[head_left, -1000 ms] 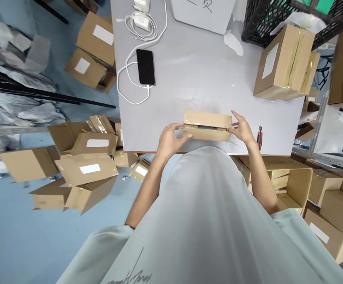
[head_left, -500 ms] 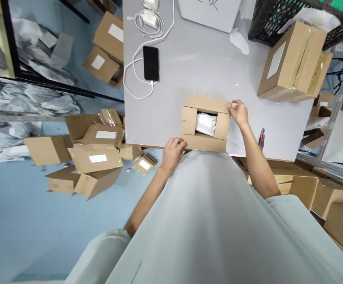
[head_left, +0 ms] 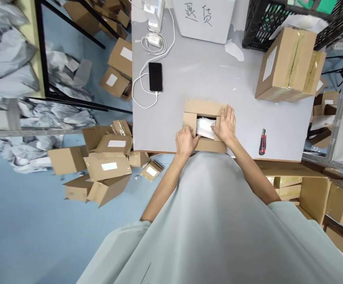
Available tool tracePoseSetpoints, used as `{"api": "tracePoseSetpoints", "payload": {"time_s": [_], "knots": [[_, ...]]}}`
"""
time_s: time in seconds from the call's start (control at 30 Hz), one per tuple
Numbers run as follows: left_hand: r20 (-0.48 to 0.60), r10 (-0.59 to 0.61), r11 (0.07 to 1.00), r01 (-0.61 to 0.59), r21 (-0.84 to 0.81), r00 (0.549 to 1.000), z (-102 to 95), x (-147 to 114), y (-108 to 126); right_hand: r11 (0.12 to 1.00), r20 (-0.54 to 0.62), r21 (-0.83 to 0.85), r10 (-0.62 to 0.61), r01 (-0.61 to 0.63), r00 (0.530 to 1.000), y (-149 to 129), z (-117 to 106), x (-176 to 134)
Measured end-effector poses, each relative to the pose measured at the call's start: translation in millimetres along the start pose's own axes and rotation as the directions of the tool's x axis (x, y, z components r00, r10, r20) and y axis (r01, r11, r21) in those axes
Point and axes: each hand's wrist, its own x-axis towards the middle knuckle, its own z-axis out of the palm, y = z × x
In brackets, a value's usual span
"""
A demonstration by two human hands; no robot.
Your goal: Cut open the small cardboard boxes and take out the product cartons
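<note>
A small cardboard box [head_left: 206, 106] lies at the front edge of the table against my shirt. Its flaps are folded inward around a middle gap, where white wrapping [head_left: 204, 128] shows. My left hand [head_left: 186, 141] is closed on the box's left side, its thumb over the flap at the gap. On the right flap my right hand [head_left: 226, 125] lies flat with fingers stretched forward, the thumb reaching the gap's edge. To the right rests a red and black utility knife [head_left: 263, 142].
A phone [head_left: 155, 77] on a white cable lies at left on the grey table [head_left: 189, 71]. Taped boxes [head_left: 289, 63] stand at right before a black crate [head_left: 266, 23]. A white bin [head_left: 203, 19] is at the back. Several cartons [head_left: 109, 161] lie on the floor at left.
My right hand has moved from the box's right corner onto its right flap and flattened. My left hand has slid from the near left corner onto the left flap. The view has shifted slightly.
</note>
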Motion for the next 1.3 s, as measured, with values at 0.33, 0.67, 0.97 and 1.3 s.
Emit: {"api": "tracePoseSetpoints", "payload": {"time_s": [0.33, 0.67, 0.97, 1.3], "knots": [[-0.219, -0.071, 0.987, 0.037, -0.154, 0.973, -52.6, 3.7, -61.5, 0.959, -0.181, 0.255, 0.174, -0.125, 0.968, 76.5, -42.9, -70.7], [-0.068, -0.094, 0.959, 0.072, -0.274, 0.993, -28.7, 37.6, -66.4, 0.951, -0.159, 0.176, 0.284, -0.256, 0.946, 60.2, -14.5, -75.8], [0.188, 0.383, 0.924, -0.373, -0.090, 0.904, -20.2, 52.3, -10.1, 0.997, 0.053, -0.073, -0.007, 0.011, 0.999, 27.0, -56.1, -52.3], [0.439, 0.296, 0.939, -0.342, 0.026, 0.848, 29.8, 83.4, 30.7, 0.955, 0.449, -0.240, -0.049, 0.173, 0.892, -26.5, -26.7, -7.9]]}}
